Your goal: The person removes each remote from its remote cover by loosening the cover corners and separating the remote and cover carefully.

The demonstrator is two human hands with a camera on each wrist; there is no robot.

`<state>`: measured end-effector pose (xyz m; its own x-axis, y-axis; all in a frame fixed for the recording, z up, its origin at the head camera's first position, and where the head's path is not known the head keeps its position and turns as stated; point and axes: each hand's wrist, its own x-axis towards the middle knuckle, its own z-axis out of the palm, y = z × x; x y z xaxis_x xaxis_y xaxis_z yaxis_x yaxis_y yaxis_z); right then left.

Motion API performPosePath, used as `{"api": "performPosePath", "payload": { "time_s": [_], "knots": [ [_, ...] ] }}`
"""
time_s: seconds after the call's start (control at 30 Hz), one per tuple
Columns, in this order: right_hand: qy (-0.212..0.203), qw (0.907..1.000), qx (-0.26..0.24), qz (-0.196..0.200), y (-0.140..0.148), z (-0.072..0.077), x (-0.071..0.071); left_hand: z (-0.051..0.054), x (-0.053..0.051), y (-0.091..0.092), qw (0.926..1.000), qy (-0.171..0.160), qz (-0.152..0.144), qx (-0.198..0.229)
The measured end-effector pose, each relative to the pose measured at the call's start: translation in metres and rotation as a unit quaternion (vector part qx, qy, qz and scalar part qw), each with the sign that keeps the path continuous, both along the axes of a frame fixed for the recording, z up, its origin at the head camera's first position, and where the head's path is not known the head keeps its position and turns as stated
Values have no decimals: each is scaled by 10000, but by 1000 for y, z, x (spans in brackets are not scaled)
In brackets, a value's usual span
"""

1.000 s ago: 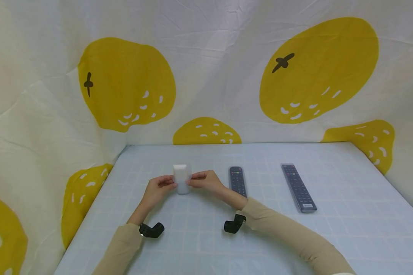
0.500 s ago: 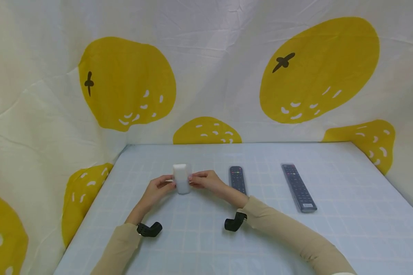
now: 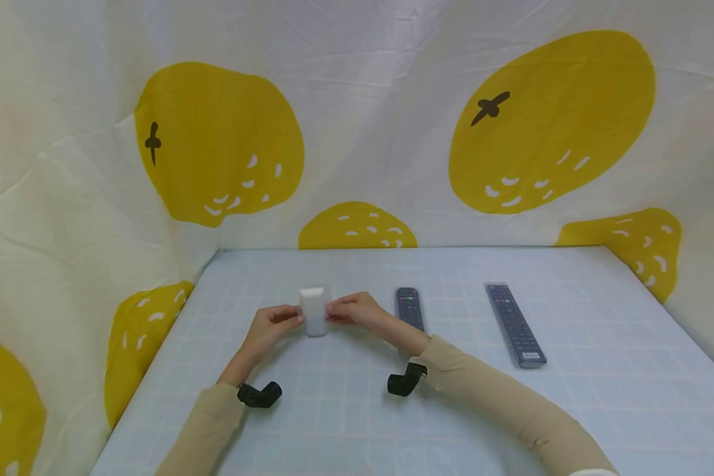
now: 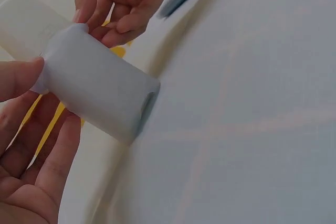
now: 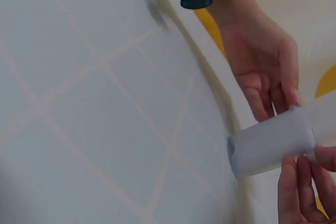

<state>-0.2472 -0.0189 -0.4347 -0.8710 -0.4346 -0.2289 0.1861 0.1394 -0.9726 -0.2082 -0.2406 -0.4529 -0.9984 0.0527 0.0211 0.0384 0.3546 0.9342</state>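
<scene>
the white case (image 3: pixel 315 317) sits between your left hand (image 3: pixel 272 329) and your right hand (image 3: pixel 364 313), its long axis running up the head view, crosswise to the line joining your hands. neither hand is nearer: your left fingers pinch its left edge, your right fingers its right edge. whether its lower end touches the table (image 3: pixel 345 416), you cannot tell.

- Pale blue table (image 3: pixel 345 430), checked with lighter lines
- Shorter dark remote (image 3: pixel 409 308) in the far middle, near end hidden
- Longer dark remote (image 3: pixel 515 325) to its right, lying slanted
</scene>
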Motion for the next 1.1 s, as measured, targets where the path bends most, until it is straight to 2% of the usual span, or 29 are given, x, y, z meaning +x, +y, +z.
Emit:
{"api": "performPosePath", "payload": {
  "time_s": [0.27,0.47,0.7,0.77,0.93,1.1],
  "knots": [
    [-10,9999,87,-111,-3,1,-1,7,3,1,9994,-216,253,59],
    [-30,10000,55,-75,-6,3,1,9,4,1,9962,-611,598,162],
    [-363,9992,185,39,-7,8,4,16,7,1,9969,-481,588,213],
    [-416,9989,210,71,-6,10,4,17,7,2,9962,-541,661,169],
    [-261,9987,419,136,-5,12,2,17,7,6,9932,-761,874,152],
    [94,9978,638,123,-5,13,1,17,5,10,9902,-847,1092,212]
  ]
}}
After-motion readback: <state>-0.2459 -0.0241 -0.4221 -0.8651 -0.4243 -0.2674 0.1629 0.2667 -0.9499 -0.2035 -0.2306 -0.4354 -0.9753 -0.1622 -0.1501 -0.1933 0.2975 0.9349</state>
